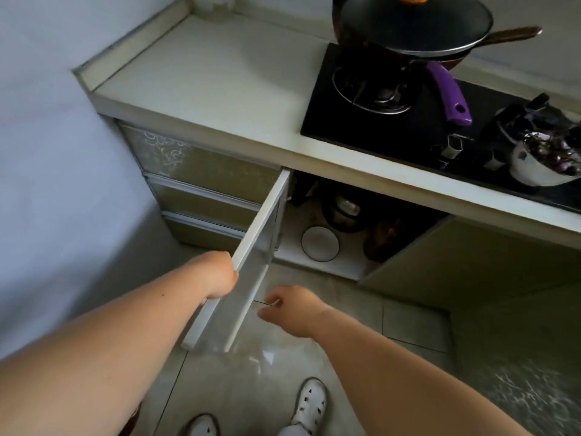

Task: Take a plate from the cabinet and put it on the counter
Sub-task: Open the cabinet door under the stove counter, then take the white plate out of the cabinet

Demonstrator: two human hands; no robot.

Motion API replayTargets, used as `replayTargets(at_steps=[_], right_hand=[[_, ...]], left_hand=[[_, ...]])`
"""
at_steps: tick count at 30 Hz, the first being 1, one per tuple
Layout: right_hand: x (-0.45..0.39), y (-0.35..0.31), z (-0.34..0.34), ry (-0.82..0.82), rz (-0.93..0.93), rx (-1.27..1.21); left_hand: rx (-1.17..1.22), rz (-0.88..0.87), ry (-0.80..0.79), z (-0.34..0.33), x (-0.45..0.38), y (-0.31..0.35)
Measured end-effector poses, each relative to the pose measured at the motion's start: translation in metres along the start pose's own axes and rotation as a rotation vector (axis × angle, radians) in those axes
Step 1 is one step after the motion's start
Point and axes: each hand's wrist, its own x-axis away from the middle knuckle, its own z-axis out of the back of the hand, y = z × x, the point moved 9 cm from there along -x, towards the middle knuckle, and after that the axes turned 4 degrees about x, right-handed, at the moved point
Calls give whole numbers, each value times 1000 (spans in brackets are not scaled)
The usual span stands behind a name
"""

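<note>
Cabinet door (251,256): swung open, its top edge clasped by the left hand (217,275). Right hand (292,306): empty, fingers loosely parted, low beside the door. Plate (320,243): white, dark-rimmed, on the cabinet floor below the counter (220,77).

Both forearms (94,350) are bare, without sleeves; the 2 feet wear white perforated shoes (309,404).

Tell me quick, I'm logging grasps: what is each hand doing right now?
Left hand: closed on the edge of the open cabinet door.
Right hand: open, empty, fingers loosely curled, below the door, short of the plate.
</note>
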Motion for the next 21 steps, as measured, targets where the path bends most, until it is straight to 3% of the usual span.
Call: replayTargets(at_steps=[8, 11, 14, 16, 21], right_hand=[[5, 49, 36, 75, -66, -88], [-3, 78, 59, 86, -63, -157], [-11, 106, 79, 82, -60, -179], [-20, 130, 94, 103, -62, -160], [-52, 179, 112, 86, -93, -60]], left_hand=[[-49, 60, 98, 12, 5, 3], [59, 20, 358, 28, 6, 35], [200, -150, 581, 36, 9, 76], [281, -163, 570, 23, -8, 100], [571, -69, 345, -41, -69, 130]])
